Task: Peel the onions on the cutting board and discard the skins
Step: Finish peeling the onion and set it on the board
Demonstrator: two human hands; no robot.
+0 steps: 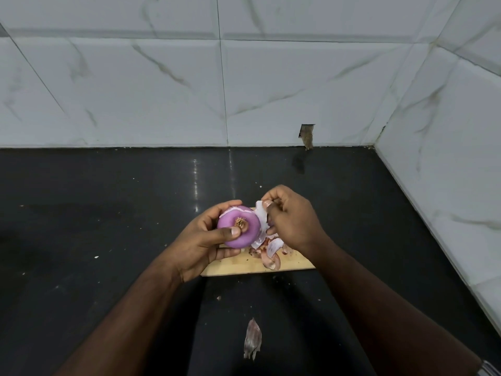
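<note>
A purple onion [238, 237], root end facing me, is gripped in my left hand [202, 242] above the wooden cutting board [244, 265]. My right hand [291, 218] pinches a pale strip of onion skin [261, 213] that is still attached at the onion's right side and is lifted away from it. A small heap of peeled skins [271, 253] lies on the board beneath my right hand. Most of the board is hidden by my hands and forearms.
The board rests on a black countertop [108, 226] that meets a white marble-tiled wall [244, 90] behind and to the right. One loose dry skin [252, 339] lies on the counter near me, between my forearms. Small flecks dot the counter.
</note>
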